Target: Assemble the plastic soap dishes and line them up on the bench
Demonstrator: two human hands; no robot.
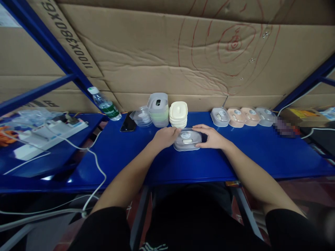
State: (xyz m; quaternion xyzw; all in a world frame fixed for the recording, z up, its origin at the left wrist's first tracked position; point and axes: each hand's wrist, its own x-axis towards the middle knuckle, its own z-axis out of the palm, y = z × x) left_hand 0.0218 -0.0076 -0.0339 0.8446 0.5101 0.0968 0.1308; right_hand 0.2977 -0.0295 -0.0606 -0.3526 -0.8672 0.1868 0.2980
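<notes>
A grey plastic box with a clear lid (186,143) rests on the blue table in front of me. A round label and a pale oblong piece show on its top. My left hand (165,137) holds its left side, thumb near the lid's edge and the other fingers partly hidden. Around the right end curls my right hand (213,137), thumb at the front and fingers along the back. Just behind the box stands a stack of cream lids (178,111). Left of that is a stack of grey and green box bodies (158,108), beside stacked clear covers (142,116).
Several closed boxes stand in a row at the back right, among them a grey box (220,117) and a peach box (236,118). A phone (128,122) and a water bottle (106,105) lie back left. A power strip (49,137) with white cables sits far left. Cardboard (146,52) walls the back.
</notes>
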